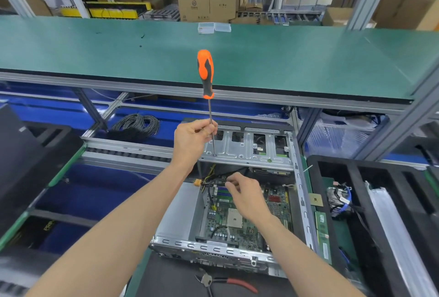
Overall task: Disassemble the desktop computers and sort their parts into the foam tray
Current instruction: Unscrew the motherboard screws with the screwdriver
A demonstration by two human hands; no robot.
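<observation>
Two hands work over the open computer case (180,244), which sits on the table just beside the black foam tray (313,177) on its right. Nearest lie red-handled pliers (228,281) on a dark mat, in front of the case's perforated steel rear panel. Inside, the green motherboard (237,223) lies flat, studded with small capacitors, a pale square socket and a row of purple slots. The right hand (247,194) hovers over the black cables (213,183) near those slots, fingers curled as if pinching one; whether it truly holds anything I cannot tell. Farther in, the left hand (192,139) pinches the thin steel shaft of the screwdriver (206,75), its rubbery orange-and-black handle standing free above, the tip resting on the stamped metal drive bracket (247,149). To do this step well, the tip likely needs seating squarely in the screw head and the shaft kept upright, with the cables drawn aside so nothing snags. A coil of black wire (137,124) lies behind, below the green shelf (261,63).
</observation>
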